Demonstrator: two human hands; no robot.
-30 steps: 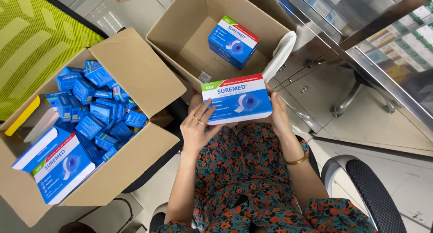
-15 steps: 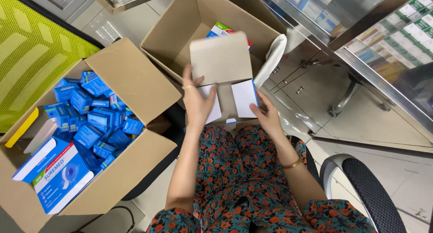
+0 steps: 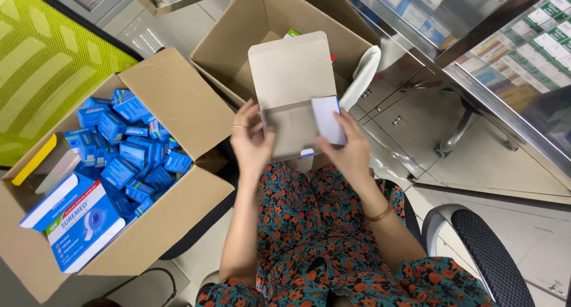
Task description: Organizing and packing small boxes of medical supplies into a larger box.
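While we sit on the chair with our lap under the work, we hold an opened empty carton point(image 3: 295, 114) up in front of us, its lid flap standing tall and its pale inside bare as far as we can see. Our left hand point(image 3: 251, 142) cups the carton's left wall with the fingers loosely curled against it, and our right hand point(image 3: 348, 148) pinches the white side flap point(image 3: 328, 119) between thumb and fingers, so both hands are closed on this one carton. It hangs above our knees, between us and the tall brown shipping box point(image 3: 270, 36) ahead, touching neither. We judge the chief risk to be the flap: held by that thin tab alone, the carton could twist or the crease could tear if the right hand pulls while the left grips lightly. A slip would likely drop it onto our lap or into the gap by the chair arm point(image 3: 485, 247). To our left the wide cardboard box point(image 3: 157, 221) sits crammed with small blue packs point(image 3: 134, 155) (heaped loosely, some tilted near the edge), and a careless elbow could tip some out. A larger blue-and-white carton point(image 3: 80, 224) leans at that box's near corner, also liable to slide.
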